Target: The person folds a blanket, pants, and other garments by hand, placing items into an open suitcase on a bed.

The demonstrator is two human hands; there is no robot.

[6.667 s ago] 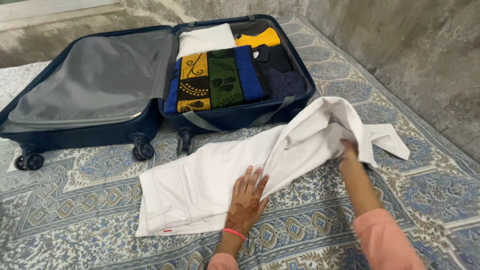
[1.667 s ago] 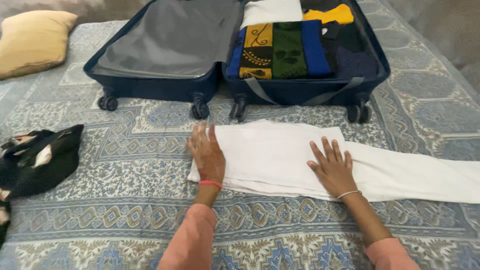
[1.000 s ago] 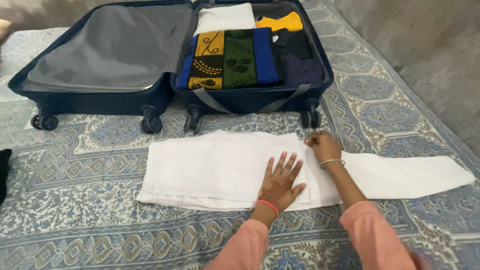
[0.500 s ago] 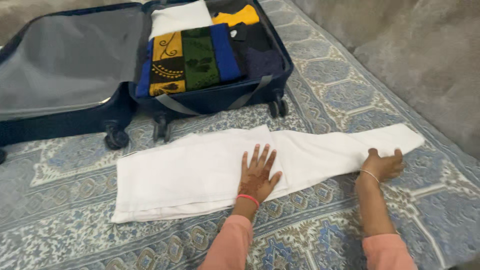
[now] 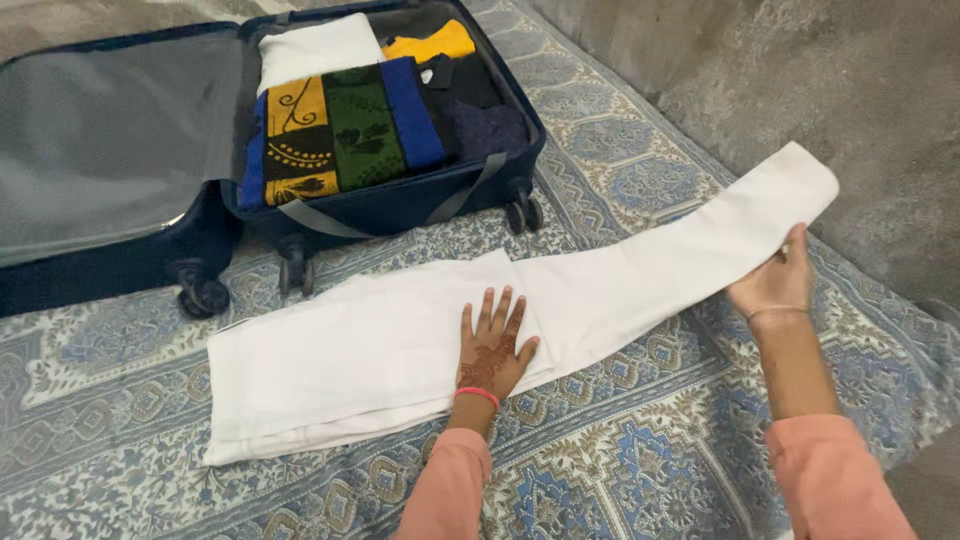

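White trousers [image 5: 370, 340] lie folded lengthwise across a patterned blue bedcover [image 5: 610, 470]. My left hand [image 5: 493, 345] presses flat on their middle, fingers spread. My right hand [image 5: 775, 280] grips the leg end of the trousers and holds it raised off the cover toward the right. Behind them lies an open dark blue suitcase [image 5: 380, 205] on wheels. Its right half is packed with a yellow, green and blue patterned cloth [image 5: 340, 130], a white folded piece [image 5: 315, 50], a yellow garment [image 5: 432, 45] and dark clothes [image 5: 480, 115].
The suitcase's grey-lined lid half [image 5: 100, 150] lies open on the left. A rough grey wall [image 5: 800, 90] rises close on the right, just beyond the cover's edge.
My right hand slid out along the trouser leg to its end and has lifted it off the cover. My left hand stays pressed on the middle. The view has shifted right.
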